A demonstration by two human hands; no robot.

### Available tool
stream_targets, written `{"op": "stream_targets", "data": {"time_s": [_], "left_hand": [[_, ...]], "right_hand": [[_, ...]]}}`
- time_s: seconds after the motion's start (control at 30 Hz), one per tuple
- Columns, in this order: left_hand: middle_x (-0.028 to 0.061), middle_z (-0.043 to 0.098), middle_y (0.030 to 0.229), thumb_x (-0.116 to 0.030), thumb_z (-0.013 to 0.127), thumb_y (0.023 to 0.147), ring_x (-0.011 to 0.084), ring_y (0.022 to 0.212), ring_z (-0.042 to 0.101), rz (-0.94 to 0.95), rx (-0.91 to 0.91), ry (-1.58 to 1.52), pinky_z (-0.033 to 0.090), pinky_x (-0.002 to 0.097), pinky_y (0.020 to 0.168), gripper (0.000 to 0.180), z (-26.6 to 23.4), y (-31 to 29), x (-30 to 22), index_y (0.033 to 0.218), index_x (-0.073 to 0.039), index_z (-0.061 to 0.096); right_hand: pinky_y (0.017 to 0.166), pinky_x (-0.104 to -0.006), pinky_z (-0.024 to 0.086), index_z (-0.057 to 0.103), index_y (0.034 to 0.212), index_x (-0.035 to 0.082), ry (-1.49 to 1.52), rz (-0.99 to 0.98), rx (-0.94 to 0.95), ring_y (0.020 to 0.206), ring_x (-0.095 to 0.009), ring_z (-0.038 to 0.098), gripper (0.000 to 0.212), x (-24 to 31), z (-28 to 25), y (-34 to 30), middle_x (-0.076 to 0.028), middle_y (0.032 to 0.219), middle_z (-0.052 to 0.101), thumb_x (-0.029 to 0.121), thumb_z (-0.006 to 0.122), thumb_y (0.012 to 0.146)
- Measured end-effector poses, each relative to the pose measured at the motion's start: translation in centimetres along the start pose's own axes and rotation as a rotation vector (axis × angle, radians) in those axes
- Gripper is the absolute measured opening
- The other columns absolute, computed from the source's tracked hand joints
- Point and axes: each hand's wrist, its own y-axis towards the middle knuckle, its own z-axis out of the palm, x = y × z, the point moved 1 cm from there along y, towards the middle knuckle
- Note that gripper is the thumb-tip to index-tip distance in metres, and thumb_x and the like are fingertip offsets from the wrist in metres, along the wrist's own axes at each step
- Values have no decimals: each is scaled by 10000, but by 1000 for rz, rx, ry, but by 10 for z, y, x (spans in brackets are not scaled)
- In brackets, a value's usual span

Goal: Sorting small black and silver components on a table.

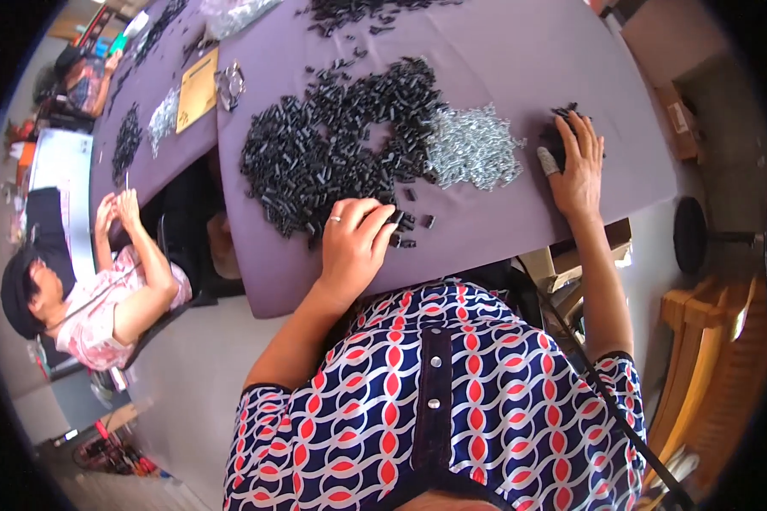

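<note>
My left hand, with a ring on one finger, is at the near edge of a large heap of small black plastic pieces. Its fingers are curled, and a small black piece shows at the tips of thumb and forefinger. A few loose black pieces lie just right of it. At the table's right side my right hand rests with fingers stretched over a smaller group of black pieces, partly hiding them. Its thumb wears a pale finger cover. Between the hands lies a pile of small shiny metal parts.
A purple-grey cloth covers the table. Farther left are a yellow board, a clear plastic bag and more small piles. One person in a dark cap works at left, another farther back. Cardboard boxes stand below the table.
</note>
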Motion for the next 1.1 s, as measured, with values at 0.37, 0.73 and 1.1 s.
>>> {"op": "stream_targets", "data": {"time_s": [0.37, 0.73, 1.1], "left_hand": [[63, 621, 1016, -120, 724, 816, 277, 953, 593, 31, -92, -13, 474, 405, 820, 220, 5, -4, 11, 1028, -77, 689], [97, 626, 989, -164, 761, 790, 299, 916, 603, 21, -171, 3, 495, 411, 810, 260, 3, -9, 3, 1008, -59, 667], [54, 609, 973, -95, 734, 802, 270, 893, 582, 45, -220, 10, 482, 384, 785, 118, -1, -5, 0, 902, -56, 685]], "right_hand": [[1179, -554, 220, 541, 1348, 114, 18, 29, -43, 1426, -362, 323, 543, 4, 4, 1, -121, 1478, 426, 189, 701, 834], [1173, -555, 235, 556, 1289, 93, 33, 1, -85, 1408, -380, 343, 483, -5, 8, -7, -151, 1458, 438, 254, 708, 859], [1189, -570, 204, 531, 1301, 63, 113, 13, -49, 1424, -407, 295, 659, -5, 4, -6, -161, 1481, 387, -32, 645, 659]]}}
